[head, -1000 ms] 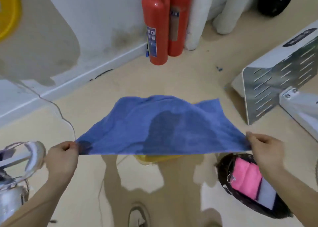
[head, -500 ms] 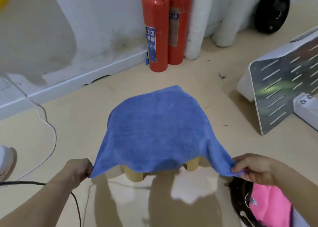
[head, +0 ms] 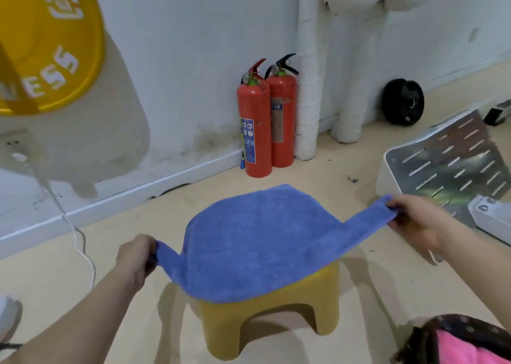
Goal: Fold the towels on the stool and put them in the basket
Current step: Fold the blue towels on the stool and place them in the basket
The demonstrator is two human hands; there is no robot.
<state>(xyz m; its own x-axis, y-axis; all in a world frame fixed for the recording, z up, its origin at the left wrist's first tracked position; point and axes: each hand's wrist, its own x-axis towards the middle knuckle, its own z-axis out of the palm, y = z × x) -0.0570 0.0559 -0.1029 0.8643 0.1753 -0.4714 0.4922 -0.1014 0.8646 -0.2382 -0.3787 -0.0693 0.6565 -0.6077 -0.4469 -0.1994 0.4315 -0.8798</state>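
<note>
A blue towel [head: 262,242] lies spread over the top of a yellow plastic stool [head: 265,325] in the middle of the floor. My left hand [head: 137,256] grips the towel's near left corner, level with the stool's left edge. My right hand [head: 414,222] pinches the right corner, pulled out to the right and held above the stool top. A dark basket [head: 420,338] sits at the bottom right with a pink towel [head: 464,350] in it; most of the basket is cut off by the frame.
Two red fire extinguishers [head: 262,120] stand against the white wall behind the stool, next to wrapped white pipes [head: 308,87]. A slotted metal and white unit [head: 448,162] lies on the floor at right. A white cable [head: 80,242] runs down at left. A yellow disc [head: 47,43] hangs top left.
The towel has come down from being held stretched in the air and now lies over the stool. My right hand has moved up and to the right with its corner. The view has tilted up.
</note>
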